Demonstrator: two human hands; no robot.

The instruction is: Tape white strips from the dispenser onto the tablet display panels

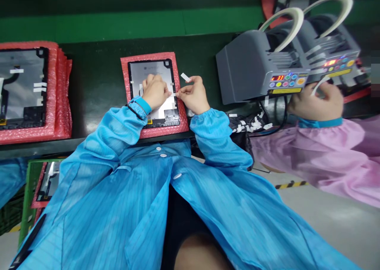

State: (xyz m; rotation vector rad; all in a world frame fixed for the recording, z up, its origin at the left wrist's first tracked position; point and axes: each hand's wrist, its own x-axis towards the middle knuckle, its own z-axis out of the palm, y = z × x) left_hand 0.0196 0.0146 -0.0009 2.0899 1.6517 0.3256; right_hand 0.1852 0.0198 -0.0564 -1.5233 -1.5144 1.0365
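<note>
A tablet screen panel (154, 70), grey with a black frame, lies on a sheet of red bubble wrap (126, 70) in front of me. My left hand (154, 92) rests over the panel with fingers curled and closed, its fingertips close to the panel's right edge; what they hold, if anything, is hidden. My right hand (194, 96) is beside that edge, with thumb and forefinger together near a small white piece on it. A short white tape strip (185, 77) sticks up from the other fingers of this hand.
Two grey tape dispensers (245, 66) stand at the right, where a co-worker's hand (319, 100) holds a white strip. Tape scraps (255, 124) lie on black plastic below. At the left is a stack of red bubble wrap (63, 96) with another panel (23, 84) on top.
</note>
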